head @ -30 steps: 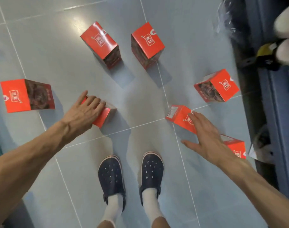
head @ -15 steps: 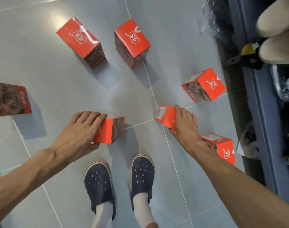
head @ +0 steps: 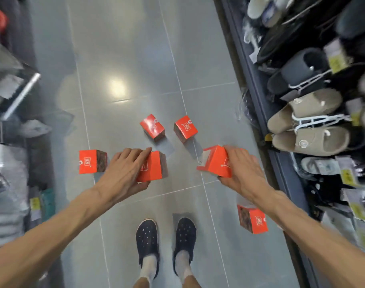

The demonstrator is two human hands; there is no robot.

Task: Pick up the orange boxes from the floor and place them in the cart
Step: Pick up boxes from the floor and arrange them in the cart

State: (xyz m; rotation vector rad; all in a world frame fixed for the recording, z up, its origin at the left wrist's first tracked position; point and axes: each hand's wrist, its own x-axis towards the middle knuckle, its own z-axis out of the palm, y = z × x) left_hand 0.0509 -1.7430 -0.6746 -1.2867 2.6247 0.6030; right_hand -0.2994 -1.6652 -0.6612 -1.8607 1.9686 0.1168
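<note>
Head view: my left hand grips one orange box, my right hand grips another, four remain on the floor.

Four boxes lie on the floor; shelf at right.

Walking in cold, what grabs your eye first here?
Bright orange boxes stand out on the grey floor: the left hand grips one box, the right hand another. Four more sit around them, and beige slippers line the shelf at right.
</note>
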